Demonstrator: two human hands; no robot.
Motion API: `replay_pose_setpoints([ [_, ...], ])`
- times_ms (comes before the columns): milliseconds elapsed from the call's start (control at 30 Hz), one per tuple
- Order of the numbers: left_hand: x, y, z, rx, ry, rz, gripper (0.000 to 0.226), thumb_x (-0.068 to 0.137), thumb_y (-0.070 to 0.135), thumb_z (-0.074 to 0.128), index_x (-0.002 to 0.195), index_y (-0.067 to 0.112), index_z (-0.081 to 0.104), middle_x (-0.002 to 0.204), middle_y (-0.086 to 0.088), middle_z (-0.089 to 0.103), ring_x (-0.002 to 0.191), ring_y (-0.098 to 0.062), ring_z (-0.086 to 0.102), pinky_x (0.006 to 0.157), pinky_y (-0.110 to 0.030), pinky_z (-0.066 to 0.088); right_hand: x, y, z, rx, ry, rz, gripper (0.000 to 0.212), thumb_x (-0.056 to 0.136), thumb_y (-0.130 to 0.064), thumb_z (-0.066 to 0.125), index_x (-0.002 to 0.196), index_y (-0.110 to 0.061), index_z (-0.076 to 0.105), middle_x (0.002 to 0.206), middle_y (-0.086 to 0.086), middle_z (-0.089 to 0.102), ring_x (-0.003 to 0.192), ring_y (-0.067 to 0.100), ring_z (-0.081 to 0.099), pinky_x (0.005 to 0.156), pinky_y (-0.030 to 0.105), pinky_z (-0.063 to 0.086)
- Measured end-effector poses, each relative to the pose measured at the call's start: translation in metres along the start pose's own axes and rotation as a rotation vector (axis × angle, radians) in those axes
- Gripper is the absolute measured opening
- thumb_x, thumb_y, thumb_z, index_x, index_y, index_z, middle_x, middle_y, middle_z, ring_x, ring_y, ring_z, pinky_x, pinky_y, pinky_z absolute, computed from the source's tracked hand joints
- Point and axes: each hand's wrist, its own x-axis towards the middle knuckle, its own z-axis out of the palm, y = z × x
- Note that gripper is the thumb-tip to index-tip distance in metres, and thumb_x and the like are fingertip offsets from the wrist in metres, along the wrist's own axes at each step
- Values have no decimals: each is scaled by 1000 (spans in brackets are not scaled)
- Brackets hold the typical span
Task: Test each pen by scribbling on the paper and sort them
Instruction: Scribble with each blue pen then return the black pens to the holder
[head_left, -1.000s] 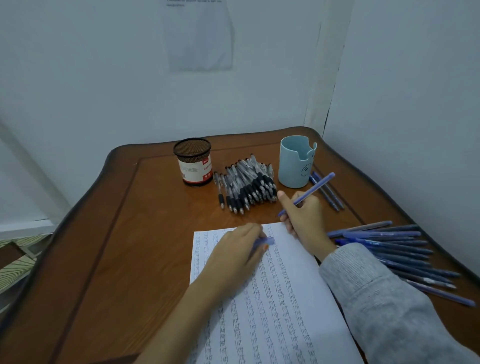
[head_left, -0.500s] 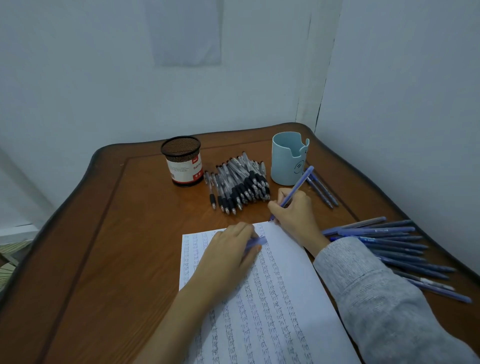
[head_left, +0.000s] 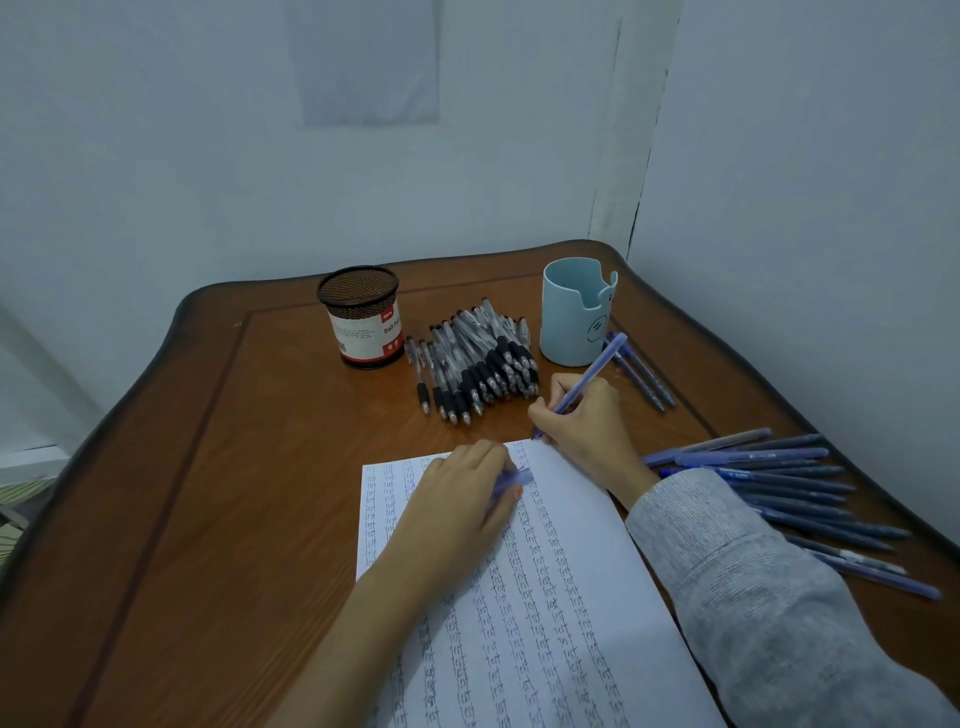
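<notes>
corner of a room, pale walls, a sheet (head_left: 369, 62) stuck high on the back wall. brown wooden table (head_left: 234, 467) with a raised rim.

paper (head_left: 571, 597) lies under both hands, covered in columns of small scribbles.

right hand (head_left: 582, 421), in a grey sleeve (head_left: 753, 597), pinches a blue pen (head_left: 592, 374) between thumb and curled fingers. the pen is tilted, back end up and away, tip down at the far corner of the paper; contact too small to tell.

left hand (head_left: 457, 499) rests palm down on the paper, just beside the right hand, arm bare. its fingers curl over a short blue cap (head_left: 511, 477), one end showing past the fingertips.

black pens (head_left: 478, 364): a heap just beyond the two hands, tips toward them. mesh cup (head_left: 366, 322) beyond the left hand, left of the heap. blue cup (head_left: 569, 317) beyond the right hand, upright. spare pens (head_left: 644, 379), a few blue ones, lie beside that cup, right of the held pen.

blue pens (head_left: 779, 488): a spread row right of the right wrist, partly under the sleeve.
</notes>
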Motion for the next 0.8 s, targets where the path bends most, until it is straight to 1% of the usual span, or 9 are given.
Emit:
replay_pose_setpoints([
  [100,0,0,1,-1,-4,-11,14,99,30,46,106,19,53,109,8,55,98,-9,46,84,-25,35,1,0,0,16,-29,35,25,77,11,62,59,2,47,53,17,48,43,16,54,44,19,44],
  [167,0,0,1,8,-5,-8,15,99,30,46,106,19,53,109,8,55,98,-9,46,85,-26,35,1,0,-1,21,-4,39,24,78,10,62,59,5,47,54,18,48,43,18,55,46,21,45],
  [267,-1,0,1,10,-6,-6,15,100,30,45,107,19,52,110,8,54,99,-9,46,86,-25,34,0,0,-2,15,10,14,28,78,10,60,57,-1,44,50,13,46,44,17,55,48,21,46],
  [400,-1,0,1,9,-3,-6,15,99,30,46,107,19,53,110,8,55,99,-10,46,86,-27,36,1,1,-1,5,-7,17,26,77,10,61,58,5,44,52,16,46,44,18,55,49,24,46],
  [467,0,0,1,8,-2,-11,16,100,31,45,106,19,53,110,8,55,99,-10,47,87,-28,36,1,2,-2,13,-2,15,28,77,10,60,57,-1,44,52,15,45,44,19,53,48,24,46],
  [533,-1,0,1,5,-2,-10,16,100,31,45,106,19,53,111,8,55,99,-10,46,88,-27,36,1,2,-3,20,25,12,29,78,10,60,57,-3,45,53,16,46,42,16,54,48,23,46],
  [600,-1,0,1,5,-1,-9,16,100,31,45,107,19,53,112,8,55,100,-9,46,87,-25,34,1,1,-2,7,18,11,28,78,10,60,58,-2,46,53,17,47,42,12,54,49,22,47],
  [733,0,0,1,6,-3,-8,16,100,31,45,108,19,52,113,9,54,101,-8,45,86,-23,33,1,2,-3,12,-14,16,27,77,11,60,58,0,46,51,15,44,43,19,53,50,27,47],
  [800,-1,0,1,9,-5,-8,17,100,32,45,109,19,52,113,9,54,101,-8,45,86,-22,33,1,2,-3,11,6,16,24,77,11,61,59,5,47,52,18,45,43,16,53,50,24,47],
])
